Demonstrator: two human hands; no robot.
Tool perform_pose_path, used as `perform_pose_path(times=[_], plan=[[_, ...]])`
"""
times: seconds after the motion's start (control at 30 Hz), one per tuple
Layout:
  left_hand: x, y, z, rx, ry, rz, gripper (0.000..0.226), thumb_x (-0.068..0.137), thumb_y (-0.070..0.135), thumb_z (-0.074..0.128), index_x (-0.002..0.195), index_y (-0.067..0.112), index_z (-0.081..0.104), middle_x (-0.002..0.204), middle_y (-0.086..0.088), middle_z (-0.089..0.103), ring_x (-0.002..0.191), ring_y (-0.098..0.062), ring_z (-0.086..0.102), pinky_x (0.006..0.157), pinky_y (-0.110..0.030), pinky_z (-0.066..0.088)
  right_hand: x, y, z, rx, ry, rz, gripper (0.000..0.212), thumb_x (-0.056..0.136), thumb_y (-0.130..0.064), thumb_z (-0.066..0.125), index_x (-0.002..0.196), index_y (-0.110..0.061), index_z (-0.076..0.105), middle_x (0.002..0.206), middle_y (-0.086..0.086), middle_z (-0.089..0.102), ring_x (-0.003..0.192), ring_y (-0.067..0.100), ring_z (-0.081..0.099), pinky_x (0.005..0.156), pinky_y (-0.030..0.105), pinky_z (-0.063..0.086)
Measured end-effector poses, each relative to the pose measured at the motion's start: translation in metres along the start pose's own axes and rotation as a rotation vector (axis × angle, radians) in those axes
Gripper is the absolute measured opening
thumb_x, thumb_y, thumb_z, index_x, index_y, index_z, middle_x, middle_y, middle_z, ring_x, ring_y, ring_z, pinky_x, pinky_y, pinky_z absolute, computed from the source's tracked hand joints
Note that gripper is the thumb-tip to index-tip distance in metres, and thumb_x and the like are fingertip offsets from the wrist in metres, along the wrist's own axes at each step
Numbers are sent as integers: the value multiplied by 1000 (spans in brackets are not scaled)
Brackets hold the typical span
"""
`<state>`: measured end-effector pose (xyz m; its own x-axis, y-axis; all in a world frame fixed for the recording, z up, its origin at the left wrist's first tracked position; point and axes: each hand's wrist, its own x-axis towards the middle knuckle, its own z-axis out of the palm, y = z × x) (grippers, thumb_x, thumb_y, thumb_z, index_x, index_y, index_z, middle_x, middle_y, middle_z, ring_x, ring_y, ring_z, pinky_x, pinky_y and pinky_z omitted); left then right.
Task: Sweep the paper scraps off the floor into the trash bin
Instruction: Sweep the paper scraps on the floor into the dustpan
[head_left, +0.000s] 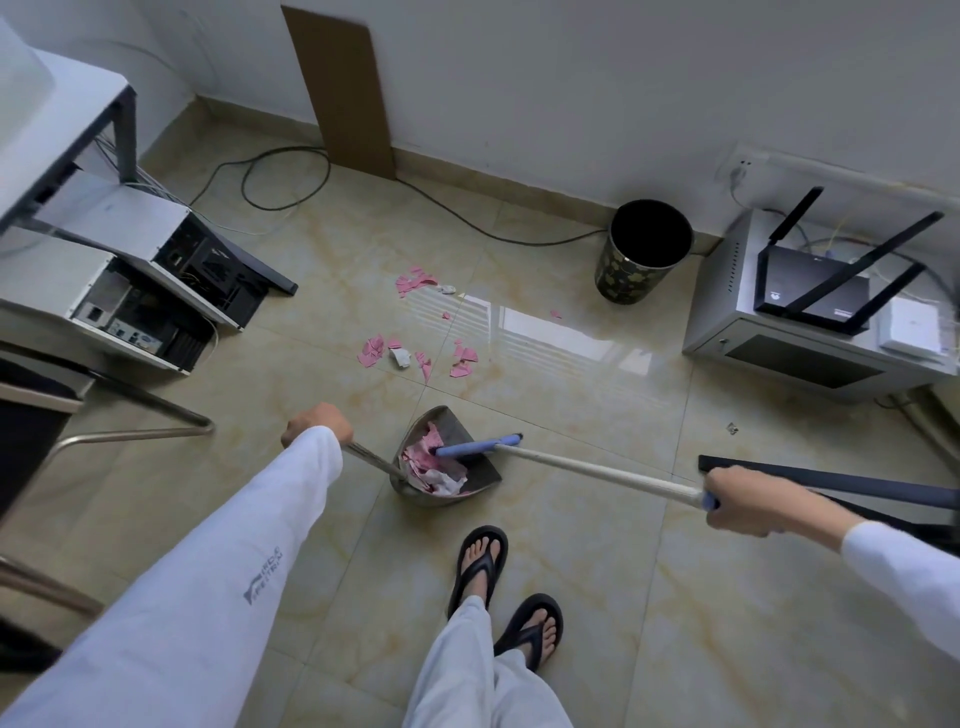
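On glossy beige tile floor (597, 597), a grey metal dustpan (480, 470) sits just ahead of the person's feet, its straight edge to the right. It holds a heap of torn pink and crumpled white scraps (431, 467). Its thin metal handle (371, 460) slants up and left into the left hand (317, 423), which is clenched round the top. The broom (597, 467) has a pale, smooth pole. Its long axis runs from lower right to upper left, and its blue head points left into the pan, onto the heap. The right hand (748, 501) grips the pole's blue-capped end. More pink scraps (374, 351) lie loose in two clusters on the tiles beyond the pan. Farther right, by the wall, the round dark bin (644, 260) with its gold pattern stands upright.
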<state>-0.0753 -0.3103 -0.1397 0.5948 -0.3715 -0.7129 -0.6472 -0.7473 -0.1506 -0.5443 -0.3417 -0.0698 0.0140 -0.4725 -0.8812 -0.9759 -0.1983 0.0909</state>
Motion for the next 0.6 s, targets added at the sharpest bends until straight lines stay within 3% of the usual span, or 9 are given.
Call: perform_pose_path(times=[0.1, 0.2, 0.3, 0.37, 0.47, 0.6], plan=[[21, -21, 0, -32, -37, -33, 10, 83, 13, 59, 77, 10, 66, 98, -10, 70, 96, -29, 65, 73, -28, 46, -1, 7, -22, -7, 57, 34, 18, 87, -19, 48, 95, -10, 61, 71, 1, 57, 52, 17, 52, 44, 24, 39], [66, -37, 13, -105, -46, -15, 23, 86, 18, 58, 94, 3, 73, 104, -16, 70, 98, -32, 68, 82, -37, 55, 11, -2, -45, 7, 131, 44, 21, 88, -20, 50, 98, -8, 64, 77, 6, 63, 56, 19, 55, 48, 26, 40], [59, -42, 3, -78, -94, -59, 22, 82, 16, 55, 65, 14, 68, 88, -4, 71, 86, -24, 67, 64, -27, 45, 29, -29, -62, 44, 157, 50, 20, 88, -15, 47, 101, -5, 60, 73, 8, 62, 51, 20, 54, 45, 25, 41], [36, -39, -14, -111, -95, -81, 22, 82, 14, 55, 61, 16, 63, 92, -1, 71, 81, -22, 63, 62, -26, 40, 39, -51, -69, 70, 159, 52, 21, 88, -10, 45, 104, -5, 57, 69, 6, 58, 46, 18, 54, 40, 23, 42], [38, -32, -19, -53, -77, -69, 15, 80, 12, 57, 70, 14, 67, 101, -3, 72, 85, -24, 63, 66, -26, 42, 51, -83, -70, 93, 149, 42, 29, 89, -6, 43, 114, -5, 56, 72, 4, 53, 47, 16, 54, 37, 21, 45], [33, -22, -15, -54, 18, -82, 21, 87, 10, 55, 100, 9, 71, 110, -7, 68, 106, -26, 63, 75, -27, 44, 55, -107, -51, -11, 58, 1, 35, 89, -5, 42, 121, -5, 56, 69, -1, 46, 46, 13, 52, 37, 20, 43]])
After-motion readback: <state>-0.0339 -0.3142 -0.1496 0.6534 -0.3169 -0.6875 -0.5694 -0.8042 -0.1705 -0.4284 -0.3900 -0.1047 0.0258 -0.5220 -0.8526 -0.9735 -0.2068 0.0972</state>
